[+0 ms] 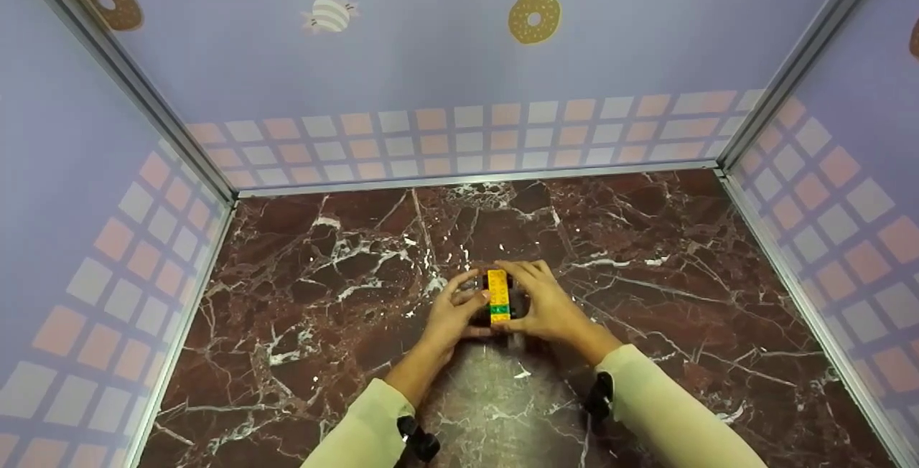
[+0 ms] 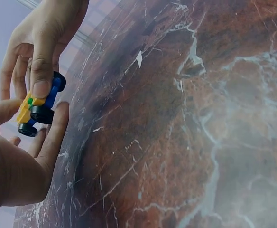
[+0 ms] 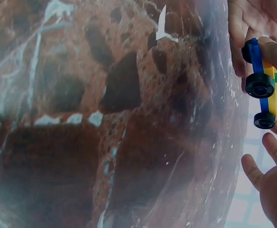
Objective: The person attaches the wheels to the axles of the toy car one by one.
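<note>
Yellow plastic brick car (image 1: 498, 296), with green band, blue chassis and black wheels, sits between both hands above the red-brown marble tabletop (image 1: 301, 310). Left hand (image 1: 454, 310) pinches one side, right hand (image 1: 546, 303) curls round the other, apparently steadying it; wheels appear clear of the surface.

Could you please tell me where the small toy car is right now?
In the head view the toy car sits mid-table, held between the left hand and right hand, over the marble table.
</note>
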Motion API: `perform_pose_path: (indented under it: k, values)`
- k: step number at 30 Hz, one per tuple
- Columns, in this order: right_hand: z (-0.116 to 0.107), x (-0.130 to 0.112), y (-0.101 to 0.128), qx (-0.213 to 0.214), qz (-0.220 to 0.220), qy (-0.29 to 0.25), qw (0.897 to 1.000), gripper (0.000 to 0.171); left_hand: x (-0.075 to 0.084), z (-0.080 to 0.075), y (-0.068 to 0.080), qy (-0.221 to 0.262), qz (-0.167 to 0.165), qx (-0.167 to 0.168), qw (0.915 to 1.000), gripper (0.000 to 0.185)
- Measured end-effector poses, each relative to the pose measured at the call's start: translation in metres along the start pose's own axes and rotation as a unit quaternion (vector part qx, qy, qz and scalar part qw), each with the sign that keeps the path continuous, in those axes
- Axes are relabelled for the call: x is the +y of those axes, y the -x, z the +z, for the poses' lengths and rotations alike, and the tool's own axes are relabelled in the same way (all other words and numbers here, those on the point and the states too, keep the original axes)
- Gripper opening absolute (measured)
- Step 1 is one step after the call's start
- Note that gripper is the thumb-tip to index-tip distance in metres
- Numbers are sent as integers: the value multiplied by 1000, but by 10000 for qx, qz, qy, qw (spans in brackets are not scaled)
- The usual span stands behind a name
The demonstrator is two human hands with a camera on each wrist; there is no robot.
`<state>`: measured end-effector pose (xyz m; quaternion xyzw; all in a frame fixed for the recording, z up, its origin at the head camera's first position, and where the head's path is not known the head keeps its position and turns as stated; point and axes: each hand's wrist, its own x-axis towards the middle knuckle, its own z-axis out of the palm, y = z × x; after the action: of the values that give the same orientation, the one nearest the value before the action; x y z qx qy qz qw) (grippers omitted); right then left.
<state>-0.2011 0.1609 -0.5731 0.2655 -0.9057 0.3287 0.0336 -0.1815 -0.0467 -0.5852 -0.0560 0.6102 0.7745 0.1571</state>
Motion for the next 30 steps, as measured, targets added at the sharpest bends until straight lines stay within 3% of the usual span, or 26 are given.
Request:
perform_pose_path:
  k: [9, 30]
  values:
    - [4, 13, 2, -110, 120, 139, 9998, 104, 2, -2, -1, -361, 320, 766, 9959, 44]
    - [12, 23, 6, -223, 328, 289, 9988, 102, 3, -4, 0, -628, 562, 710, 9939, 38]
